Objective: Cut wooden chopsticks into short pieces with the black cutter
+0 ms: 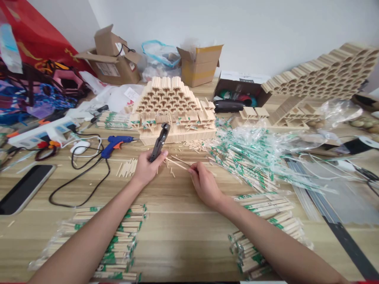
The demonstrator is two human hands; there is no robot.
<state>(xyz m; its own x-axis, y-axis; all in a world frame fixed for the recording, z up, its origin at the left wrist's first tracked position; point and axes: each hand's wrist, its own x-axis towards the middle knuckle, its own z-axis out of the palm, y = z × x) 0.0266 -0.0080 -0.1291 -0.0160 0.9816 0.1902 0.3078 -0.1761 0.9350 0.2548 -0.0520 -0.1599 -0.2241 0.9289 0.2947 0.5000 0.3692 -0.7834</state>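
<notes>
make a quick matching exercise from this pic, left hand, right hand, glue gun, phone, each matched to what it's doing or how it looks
Column 1
1. left hand
2. right hand
3. hot glue gun
4. phone

Column 2
A. pinching a thin wooden stick
B. lying flat with a dark screen
C. gripping a black cutter
D. blue with an orange trigger

Right pairs: 1-C, 2-A, 3-D, 4-B

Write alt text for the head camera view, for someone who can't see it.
At a wooden table, the left hand grips black pliers and the right hand pinches a thin stick, before a stepped honeycomb structure of sticks.
</notes>
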